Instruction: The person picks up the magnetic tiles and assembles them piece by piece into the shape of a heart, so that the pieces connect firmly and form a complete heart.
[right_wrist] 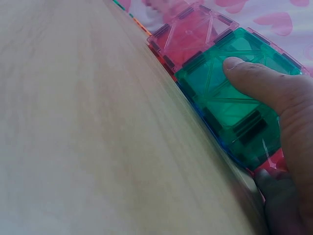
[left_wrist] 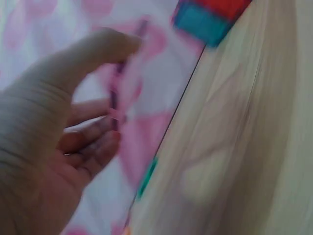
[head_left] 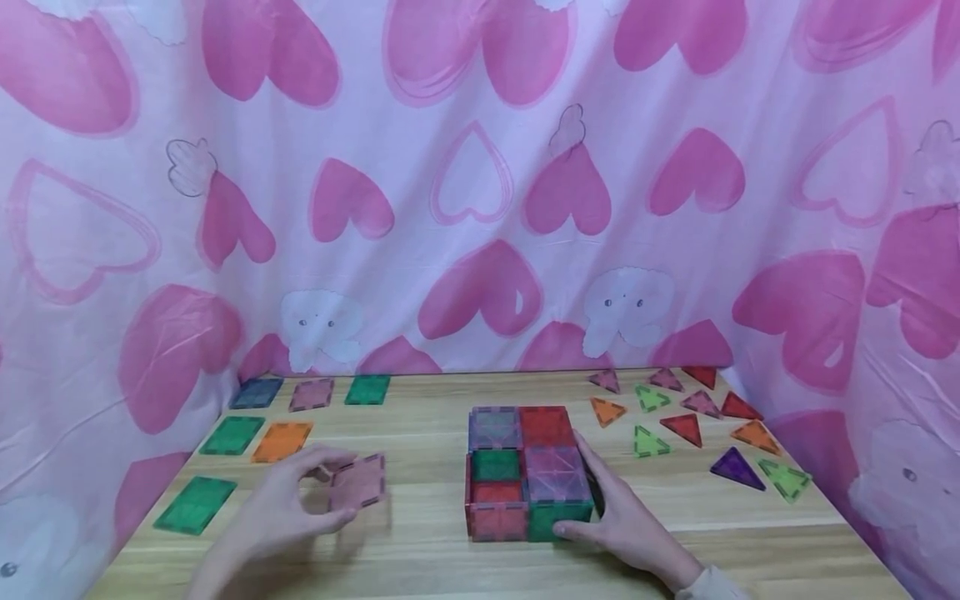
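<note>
In the head view my left hand (head_left: 279,510) pinches a pink translucent square magnetic tile (head_left: 360,483) by its left side, above the table left of a block built of such tiles. The block (head_left: 557,475) is two cells wide and two deep. Its front-left cell has no top, and green and red walls show inside. My right hand (head_left: 626,518) holds the block's front right corner, thumb on the green front tile (right_wrist: 212,110), other fingers along the right side, partly hidden. In the left wrist view the pink tile is blurred and nearly edge-on between thumb and fingers.
Left on the wooden table (head_left: 420,508) lie several square tiles, among them a green tile (head_left: 195,505) and an orange tile (head_left: 282,442). Several triangle tiles, such as a purple triangle (head_left: 737,468), are spread at the right. A heart-patterned curtain (head_left: 480,275) surrounds the table.
</note>
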